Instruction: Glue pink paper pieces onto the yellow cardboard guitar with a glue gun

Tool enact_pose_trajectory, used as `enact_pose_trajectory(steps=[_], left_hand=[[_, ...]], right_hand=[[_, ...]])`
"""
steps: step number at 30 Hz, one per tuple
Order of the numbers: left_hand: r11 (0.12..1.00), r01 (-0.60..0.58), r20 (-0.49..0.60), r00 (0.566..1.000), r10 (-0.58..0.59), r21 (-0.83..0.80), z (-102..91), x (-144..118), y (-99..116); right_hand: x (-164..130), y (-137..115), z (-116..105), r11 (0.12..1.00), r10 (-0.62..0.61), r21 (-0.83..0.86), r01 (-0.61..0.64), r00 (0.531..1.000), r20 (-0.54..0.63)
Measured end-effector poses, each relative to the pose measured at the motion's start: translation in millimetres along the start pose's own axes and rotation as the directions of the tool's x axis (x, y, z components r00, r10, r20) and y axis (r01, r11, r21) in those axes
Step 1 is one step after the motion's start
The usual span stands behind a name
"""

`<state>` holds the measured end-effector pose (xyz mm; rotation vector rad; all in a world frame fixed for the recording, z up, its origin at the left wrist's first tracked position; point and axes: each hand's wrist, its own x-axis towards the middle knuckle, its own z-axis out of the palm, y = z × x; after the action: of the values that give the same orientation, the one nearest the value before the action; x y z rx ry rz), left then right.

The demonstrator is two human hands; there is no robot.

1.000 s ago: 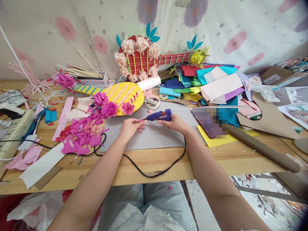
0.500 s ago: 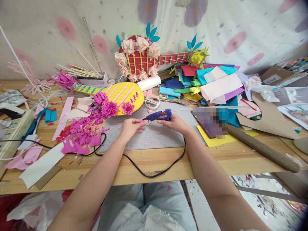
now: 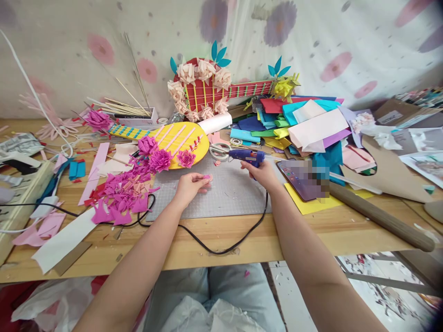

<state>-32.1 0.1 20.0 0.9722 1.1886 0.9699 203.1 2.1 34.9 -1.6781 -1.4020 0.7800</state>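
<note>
From the head camera I see my right hand (image 3: 263,174) wrapped around the handle of the blue glue gun (image 3: 246,156), its grip pressed tight on it, the nozzle pointing left toward the scissors (image 3: 219,149) that lie just past its tip. The gun's black cord (image 3: 207,240) runs down from under that hand and loops over the near edge of the bench (image 3: 311,235). Just right of this grip lies a phone (image 3: 299,177) on a yellow sheet (image 3: 309,203), and beyond it a heap of coloured paper (image 3: 304,122).

My left hand (image 3: 189,185) rests on the grey cutting mat (image 3: 224,193), well apart from the gun and lower left of it. Its fingertips (image 3: 204,180) are pinched on a small pink petal piece (image 3: 207,176), held just above the mat. Right behind this grip sits the yellow paper guitar (image 3: 173,138) with magenta flowers (image 3: 159,159) on its body. To the left of the grip is a heap of pink paper cuttings (image 3: 121,193). Farther back, against the wall, stands a red paper guitar (image 3: 214,87) trimmed with pale flowers.
</note>
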Motion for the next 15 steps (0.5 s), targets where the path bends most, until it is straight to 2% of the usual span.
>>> enact_pose_trajectory(steps=[3,5,11,15], left_hand=[[1.000,-0.004,0.005,1.000,0.004,-0.005,0.5,-3,2],[1.000,-0.002,0.009,1.000,0.002,-0.012,1.6,-5,3],[0.999,-0.020,0.026,0.999,0.021,-0.026,4.3,-13,8],[0.993,-0.096,0.029,0.995,0.098,-0.063,3.0,-13,6]], right_hand=[[8,13,-2,0.993,0.016,-0.114,-0.035,0.986,-0.167],[12,19,-3,0.977,0.022,-0.202,-0.064,0.978,-0.207],[16,26,-1,0.907,0.035,-0.405,-0.114,0.980,-0.198],[12,22,-5,0.865,-0.009,-0.496,-0.080,0.985,-0.174]])
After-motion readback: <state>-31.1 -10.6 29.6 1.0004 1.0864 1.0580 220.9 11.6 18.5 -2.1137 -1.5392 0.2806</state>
